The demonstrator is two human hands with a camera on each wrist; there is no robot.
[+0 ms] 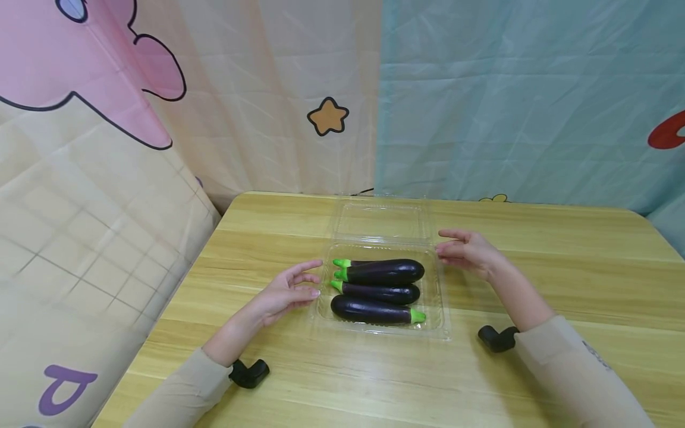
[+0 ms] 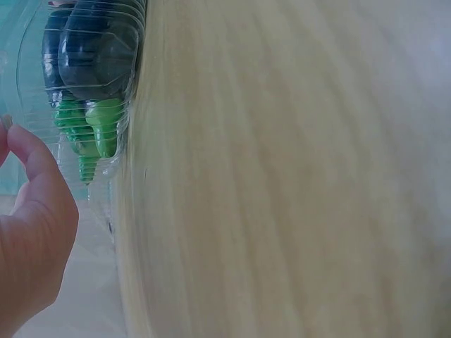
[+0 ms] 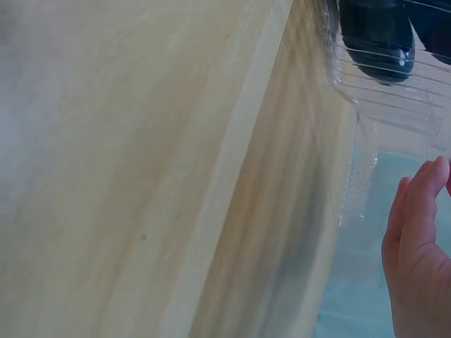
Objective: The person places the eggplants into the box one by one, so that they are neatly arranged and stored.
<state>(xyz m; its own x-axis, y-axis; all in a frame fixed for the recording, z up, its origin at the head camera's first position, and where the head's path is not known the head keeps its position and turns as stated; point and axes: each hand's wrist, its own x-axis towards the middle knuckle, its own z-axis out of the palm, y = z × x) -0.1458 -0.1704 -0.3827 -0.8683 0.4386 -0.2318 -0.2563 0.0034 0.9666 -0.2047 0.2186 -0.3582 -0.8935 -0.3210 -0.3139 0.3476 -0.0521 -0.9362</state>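
A clear plastic clamshell box (image 1: 374, 330) lies on the table, its lid (image 1: 381, 221) folded back away from me. Several dark purple eggplants (image 1: 374, 310) with green stems are inside it; the nearest one's stem points right, the others' left. My left hand (image 1: 278, 297) is at the box's left side, thumb and fingers apart, fingertips by the rim. At the right side, near the hinge, is my right hand (image 1: 470, 254) with its fingers extended toward the box. Whether either hand's fingertips touch the plastic, I cannot tell. Both wrist views show the hands beside the box wall.
The wood-grain table (image 1: 556, 261) reaches to a printed curtain (image 1: 455, 107) at the back, with more cloth hanging on the left. Black curved pieces (image 1: 250, 374) show beside each sleeve cuff.
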